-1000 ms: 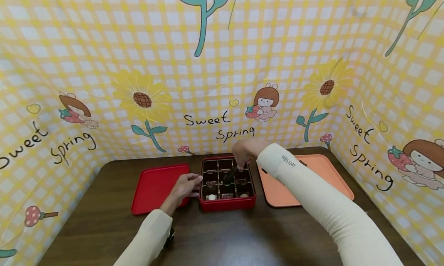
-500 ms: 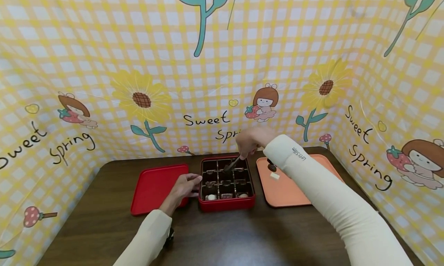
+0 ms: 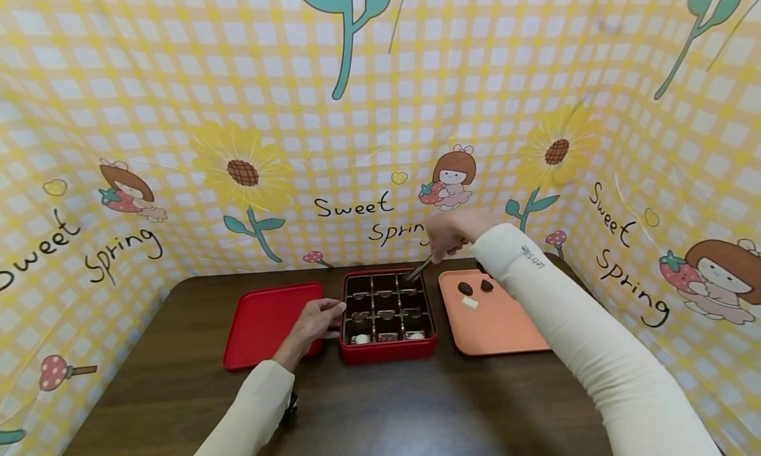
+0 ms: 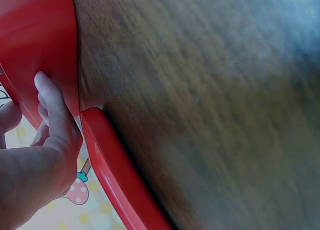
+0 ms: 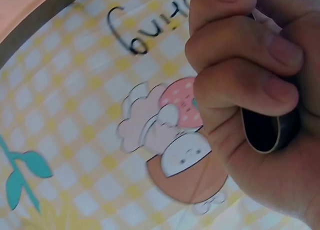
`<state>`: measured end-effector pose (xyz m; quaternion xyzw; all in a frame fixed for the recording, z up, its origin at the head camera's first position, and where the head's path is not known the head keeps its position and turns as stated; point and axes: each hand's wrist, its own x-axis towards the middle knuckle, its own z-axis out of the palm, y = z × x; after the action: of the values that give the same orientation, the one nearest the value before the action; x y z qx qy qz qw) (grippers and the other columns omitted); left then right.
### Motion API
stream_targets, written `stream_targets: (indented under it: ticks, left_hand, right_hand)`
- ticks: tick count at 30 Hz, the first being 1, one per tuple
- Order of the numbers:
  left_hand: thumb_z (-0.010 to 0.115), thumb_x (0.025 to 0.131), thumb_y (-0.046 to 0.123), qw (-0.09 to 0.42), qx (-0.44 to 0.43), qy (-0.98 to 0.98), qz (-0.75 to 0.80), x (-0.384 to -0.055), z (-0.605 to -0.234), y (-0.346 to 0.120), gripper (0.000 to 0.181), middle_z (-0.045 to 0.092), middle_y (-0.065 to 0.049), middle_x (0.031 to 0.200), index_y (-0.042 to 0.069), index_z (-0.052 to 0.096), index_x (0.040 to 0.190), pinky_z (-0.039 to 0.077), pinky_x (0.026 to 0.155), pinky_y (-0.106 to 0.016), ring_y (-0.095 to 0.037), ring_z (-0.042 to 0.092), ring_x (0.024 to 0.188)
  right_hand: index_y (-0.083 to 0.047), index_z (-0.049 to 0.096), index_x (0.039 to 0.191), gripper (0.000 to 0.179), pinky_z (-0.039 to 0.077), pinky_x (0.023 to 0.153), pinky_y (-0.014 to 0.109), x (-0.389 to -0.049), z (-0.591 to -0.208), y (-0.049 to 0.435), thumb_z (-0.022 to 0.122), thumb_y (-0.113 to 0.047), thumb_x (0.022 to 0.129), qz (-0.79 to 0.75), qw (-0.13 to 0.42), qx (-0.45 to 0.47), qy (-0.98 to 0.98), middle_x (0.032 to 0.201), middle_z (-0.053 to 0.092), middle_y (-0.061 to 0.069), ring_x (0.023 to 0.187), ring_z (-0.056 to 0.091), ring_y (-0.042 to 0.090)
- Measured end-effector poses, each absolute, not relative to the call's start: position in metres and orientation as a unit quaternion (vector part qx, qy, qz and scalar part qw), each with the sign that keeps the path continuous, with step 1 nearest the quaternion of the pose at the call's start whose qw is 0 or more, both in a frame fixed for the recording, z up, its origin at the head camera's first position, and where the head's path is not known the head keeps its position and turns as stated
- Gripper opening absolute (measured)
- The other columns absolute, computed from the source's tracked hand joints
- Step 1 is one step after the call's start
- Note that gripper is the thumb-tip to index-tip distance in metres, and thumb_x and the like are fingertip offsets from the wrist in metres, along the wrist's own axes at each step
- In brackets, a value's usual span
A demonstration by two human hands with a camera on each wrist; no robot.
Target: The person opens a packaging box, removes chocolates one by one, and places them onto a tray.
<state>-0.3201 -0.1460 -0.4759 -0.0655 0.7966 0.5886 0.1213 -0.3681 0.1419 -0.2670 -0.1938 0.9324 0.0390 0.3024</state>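
A red box [image 3: 389, 351] with a dark divided insert stands mid-table. White pieces [image 3: 361, 339] sit in its front left and front right compartments. My left hand [image 3: 316, 320] rests against the box's left side, and in the left wrist view its fingers are extended along the red wall. My right hand [image 3: 448, 236] grips dark metal tongs [image 3: 421, 269]; their bent end shows below the curled fingers in the right wrist view. The tongs slant down over the back right compartment. Whether their tips hold anything is too small to tell.
To the right lies an orange tray [image 3: 499, 334] bearing an oval dark chocolate [image 3: 466, 289], a pointed dark chocolate [image 3: 487, 285] and a white block [image 3: 470, 303]. My right sleeve covers part of it. A red lid [image 3: 261, 327] lies left of the box. Patterned cloth walls surround the table.
My right hand has moved right with the tongs, from over the middle of the box to its back right corner. More of the orange tray shows. The left hand has stayed in place.
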Motion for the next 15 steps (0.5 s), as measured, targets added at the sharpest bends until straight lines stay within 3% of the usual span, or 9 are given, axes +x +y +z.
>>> stream_targets:
  ticks: [15]
  left_hand:
    - [0.061,0.101,0.022,0.122,-0.067,0.793,0.593,-0.320,-0.476,-0.146,0.038,0.064,-0.019,0.116,-0.001,0.060,0.131,0.063,0.072,-0.037,-0.024,0.066,0.091]
  right_hand:
    - [-0.021,0.051,0.055,0.044,0.021,0.046,0.024,-0.369,-0.272,0.207,0.066,-0.034,0.094,0.069,0.294,-0.081,0.950,0.051,0.039,-0.006,0.044,0.027,0.008]
